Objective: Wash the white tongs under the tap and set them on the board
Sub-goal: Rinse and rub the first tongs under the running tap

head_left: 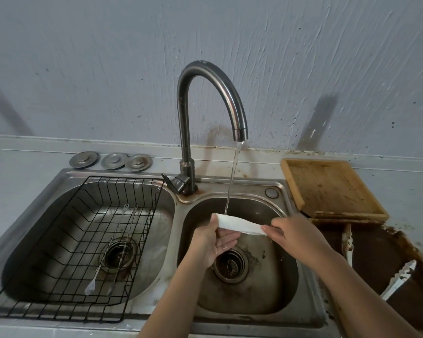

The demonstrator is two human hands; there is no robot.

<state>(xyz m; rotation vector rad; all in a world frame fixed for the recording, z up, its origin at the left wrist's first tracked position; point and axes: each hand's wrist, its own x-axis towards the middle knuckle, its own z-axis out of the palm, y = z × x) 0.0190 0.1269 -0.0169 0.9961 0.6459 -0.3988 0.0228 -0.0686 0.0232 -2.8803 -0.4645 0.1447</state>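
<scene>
The white tongs (239, 224) lie level over the right sink basin (274, 289), and the water stream (232, 181) from the curved tap (205, 76) lands on their left end. My left hand (210, 240) pinches that left end with the thumb on top and the palm cupped below. My right hand (293, 234) grips the right end. The wooden board (332, 186) lies on the counter right of the sink, with nothing on it.
A black wire rack (59, 272) holding long metal skewers (115, 250) sits in the left basin. Three metal sink plugs (112, 161) lie behind it. At the right, the counter breaks into a dark hole (376, 252) with jagged white edges.
</scene>
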